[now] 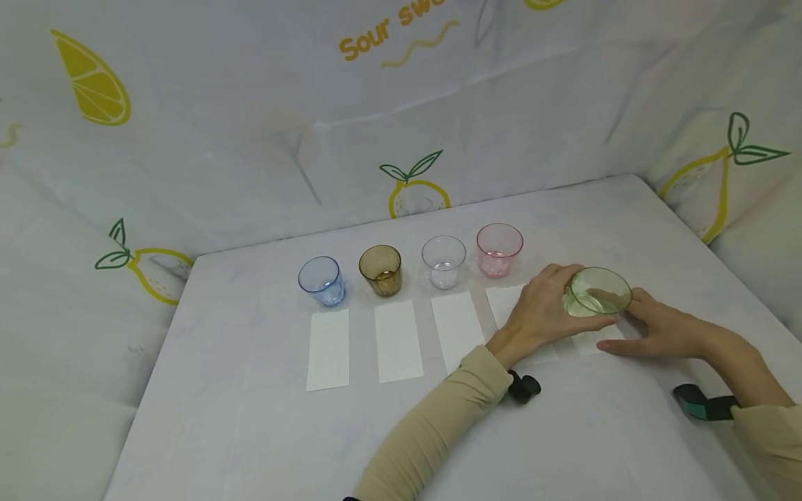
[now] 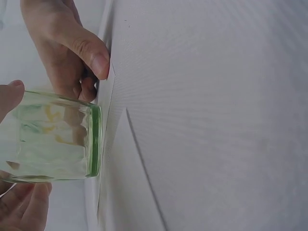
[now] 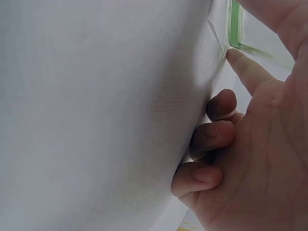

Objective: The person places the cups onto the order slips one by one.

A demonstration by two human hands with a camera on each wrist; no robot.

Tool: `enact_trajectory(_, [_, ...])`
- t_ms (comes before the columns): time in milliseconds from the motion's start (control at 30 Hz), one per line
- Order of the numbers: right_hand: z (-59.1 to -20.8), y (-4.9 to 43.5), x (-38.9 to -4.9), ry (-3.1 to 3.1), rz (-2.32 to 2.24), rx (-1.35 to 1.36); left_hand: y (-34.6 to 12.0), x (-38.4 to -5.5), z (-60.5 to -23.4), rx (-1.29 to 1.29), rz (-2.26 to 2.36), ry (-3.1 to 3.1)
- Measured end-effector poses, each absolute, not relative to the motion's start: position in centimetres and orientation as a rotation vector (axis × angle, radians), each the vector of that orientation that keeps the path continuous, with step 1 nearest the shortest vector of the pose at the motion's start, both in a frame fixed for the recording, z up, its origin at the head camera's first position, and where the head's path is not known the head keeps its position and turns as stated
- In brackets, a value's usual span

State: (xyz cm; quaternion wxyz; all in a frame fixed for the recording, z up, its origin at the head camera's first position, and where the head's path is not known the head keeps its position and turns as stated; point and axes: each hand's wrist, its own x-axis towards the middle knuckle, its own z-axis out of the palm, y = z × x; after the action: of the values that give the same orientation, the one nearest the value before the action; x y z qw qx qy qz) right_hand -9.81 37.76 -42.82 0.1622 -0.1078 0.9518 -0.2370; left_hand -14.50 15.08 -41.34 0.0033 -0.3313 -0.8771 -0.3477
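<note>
My left hand [image 1: 545, 306] grips a pale green glass [image 1: 581, 305] around its side, thumb on the near side. In the left wrist view the green glass [image 2: 53, 139] stands with its thick base right at a white paper strip. Close beside the glass on the right is my right hand [image 1: 677, 330], holding nothing in its fingers. The right wrist view shows its index fingertip [image 3: 236, 55] at the glass base and paper edge, while the other fingers lie loosely curled against the tabletop. Part of the paper strip [image 1: 585, 342] under the glass is hidden by the hands.
Blue [image 1: 322, 282], brown [image 1: 381, 271], clear [image 1: 443, 263] and pink [image 1: 498, 252] glasses stand in a row behind. White paper strips [image 1: 328, 350] lie in front of them on the pale tabletop [image 1: 250, 431]. A lemon-print cloth [image 1: 250, 160] hangs behind.
</note>
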Motion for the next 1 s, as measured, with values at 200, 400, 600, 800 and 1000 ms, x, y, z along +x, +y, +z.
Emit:
enact_trajectory(200, [-42.9, 37.7, -9.9, 2.711, -0.676, -0.330, 15.2, -14.6, -41.7, -1.055, -1.078, -2.737])
enact_trajectory(400, [-42.9, 37.8, -9.8, 2.732, -0.661, -0.322, 15.3, -14.6, -41.6, -1.060, -1.054, -2.763])
enact_trajectory(600, [-42.7, 37.9, -9.7, 2.776, -0.739, -0.377, 15.4, -14.6, -41.4, -1.041, -1.025, -2.785])
enact_trajectory(800, [-42.7, 38.1, -9.3, 2.899, -0.693, -0.368, 15.6, -14.5, -41.2, -1.017, -0.993, -2.814])
enact_trajectory(1000, [-43.1, 38.2, -8.5, 3.001, -0.800, -0.461, 15.4, -14.5, -41.1, -1.017, -1.010, -2.832])
